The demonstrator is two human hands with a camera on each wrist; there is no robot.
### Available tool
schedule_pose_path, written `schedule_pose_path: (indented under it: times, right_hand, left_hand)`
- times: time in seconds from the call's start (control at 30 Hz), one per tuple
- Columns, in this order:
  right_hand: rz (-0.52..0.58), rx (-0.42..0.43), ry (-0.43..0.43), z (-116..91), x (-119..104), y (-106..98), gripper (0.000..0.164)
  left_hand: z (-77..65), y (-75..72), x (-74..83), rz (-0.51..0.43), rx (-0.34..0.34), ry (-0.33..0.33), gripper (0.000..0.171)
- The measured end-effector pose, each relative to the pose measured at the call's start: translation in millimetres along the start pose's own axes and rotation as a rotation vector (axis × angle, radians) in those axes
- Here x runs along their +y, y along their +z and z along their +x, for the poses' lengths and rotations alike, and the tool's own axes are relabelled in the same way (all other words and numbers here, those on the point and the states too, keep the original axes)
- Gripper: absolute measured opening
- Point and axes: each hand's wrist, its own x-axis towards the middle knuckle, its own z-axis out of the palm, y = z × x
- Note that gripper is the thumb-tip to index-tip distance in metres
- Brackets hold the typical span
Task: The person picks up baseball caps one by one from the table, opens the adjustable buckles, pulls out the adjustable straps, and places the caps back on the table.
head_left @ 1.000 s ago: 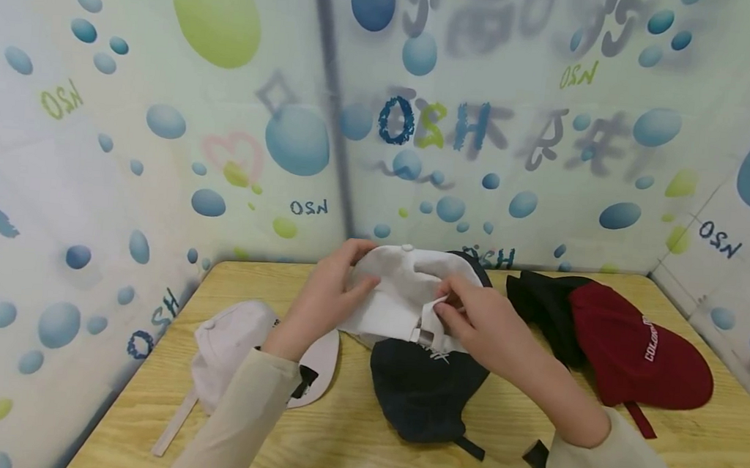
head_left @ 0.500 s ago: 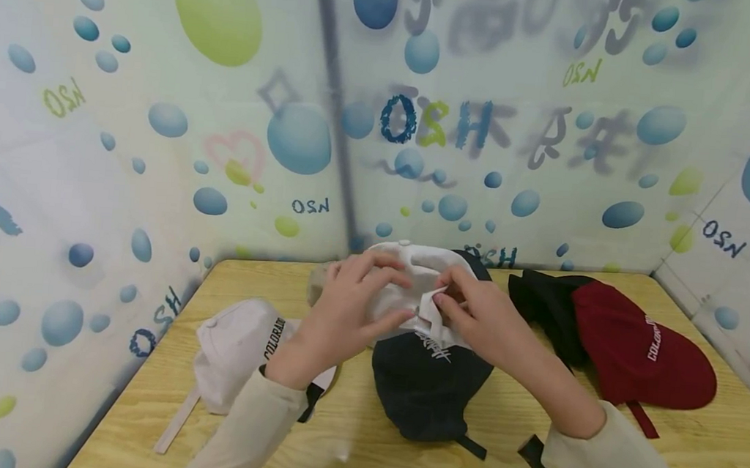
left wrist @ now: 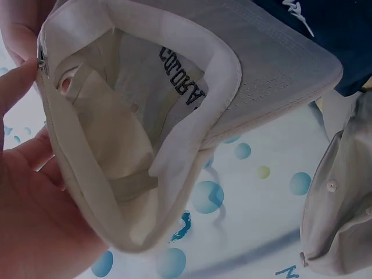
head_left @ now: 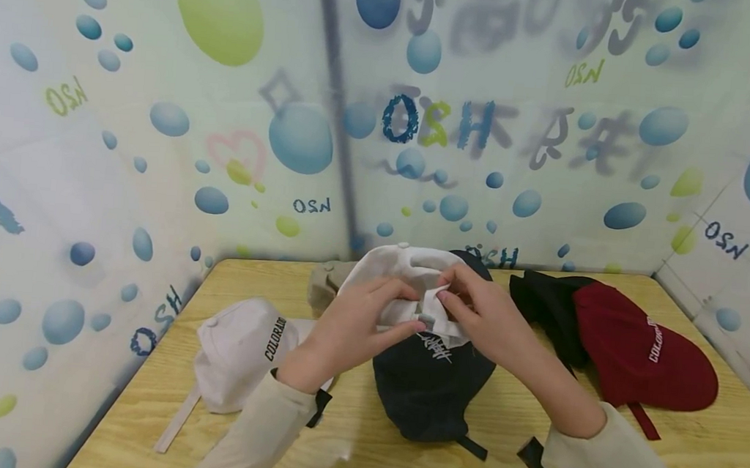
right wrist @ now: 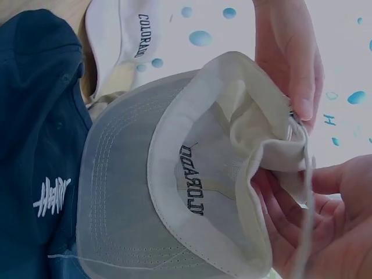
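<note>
Both hands hold a white baseball cap (head_left: 375, 267) up above the table, its inside and back strap facing me. My left hand (head_left: 357, 324) pinches the metal buckle (left wrist: 42, 60) on the band between thumb and fingers. With thumb and forefinger, my right hand (head_left: 494, 320) pinches the cap's back strap (right wrist: 285, 156) beside that buckle. Dark stitched letters show through inside the crown in both wrist views, and the brim (right wrist: 125, 180) points away from the hands. Behind and below the white cap lies a navy cap (head_left: 428, 400) with white lettering.
On the wooden table (head_left: 357, 460), a pale COLORADO cap (head_left: 233, 359) lies at left with its strap hanging forward. A beige cap (head_left: 323, 285) sits behind the left hand. At right, a dark red cap (head_left: 637, 350) overlaps a black cap (head_left: 543, 313). A printed wall (head_left: 270, 218) stands behind.
My left hand has let go of the white cap's left side and moved right to its buckle. My right hand keeps pinching the strap in nearly the same place.
</note>
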Motion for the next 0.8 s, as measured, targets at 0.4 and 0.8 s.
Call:
schedule_pose_path:
  times: [0.4,0.8]
  right_hand:
    - [0.238,-0.058,0.026,-0.3,0.7,1.2,0.017]
    - [0.446,-0.134,0.155,-1.9,5.7,-2.1,0.046]
  left_hand:
    - [2.6,2.6,0.0,-0.092,0.029,-0.052,0.019]
    - [4.8,-5.3,-1.7,-0.257,0.052,-0.100,0.017]
